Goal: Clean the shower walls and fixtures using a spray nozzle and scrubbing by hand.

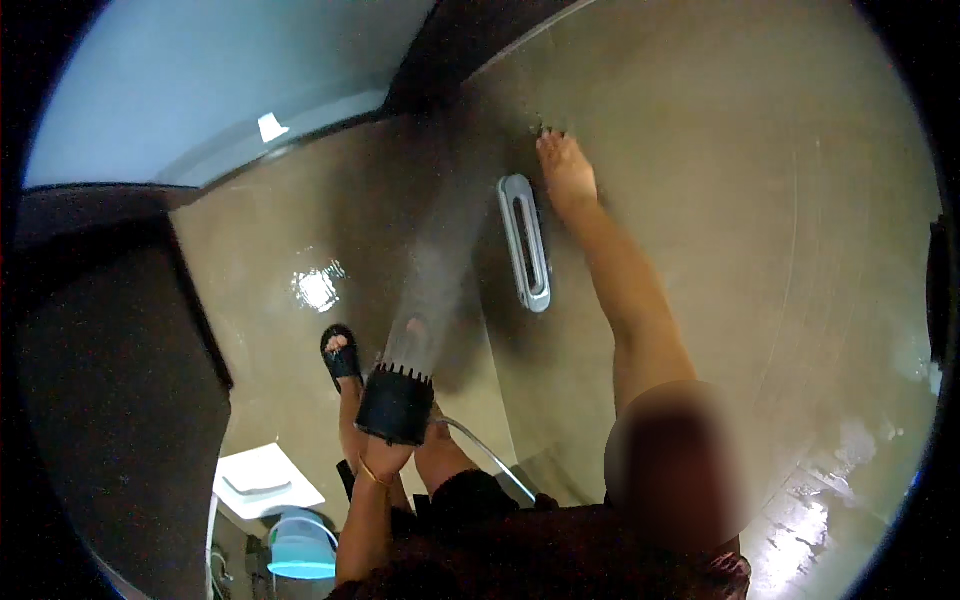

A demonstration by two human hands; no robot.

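My left hand, with a thin gold-coloured bangle on its wrist, is closed around a black shower head. Water sprays from the shower head's toothed end, away from me. A silvery hose runs from beside that hand toward my body. My right arm stretches out over a tan, smooth wall surface, and my right hand lies against it with the fingers extended and nothing visible in them. Just left of that hand is a silver-grey, elongated handle on the same surface. The fingertips show only dimly.
A foot in a black open-toed sandal stands on the wet floor. The other foot is partly hidden by spray. Lower left are a light-blue bucket and a white, square-edged fixture. A dark panel stands at left, a pale-blue surface above.
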